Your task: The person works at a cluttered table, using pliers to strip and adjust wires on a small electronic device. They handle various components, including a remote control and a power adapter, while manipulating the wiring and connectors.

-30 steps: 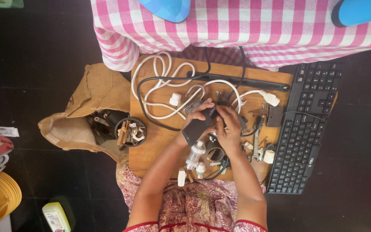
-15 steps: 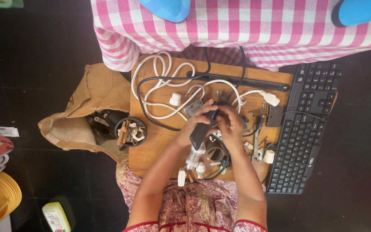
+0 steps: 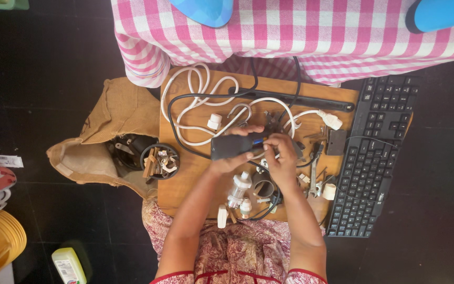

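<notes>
Left hand: closed around a dark rectangular device, now level above the surface; earlier it stood tilted.
Right hand: fingers pinched at the device's right end, as before.
Device position: mid-surface, near the white cable.
Right side: black keyboard, unmoved.
Left side: small round dish of parts.

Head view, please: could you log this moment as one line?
left hand: holds dark box | right hand: fingertips at its end | under: wooden board | near: white cable, keyboard
</notes>
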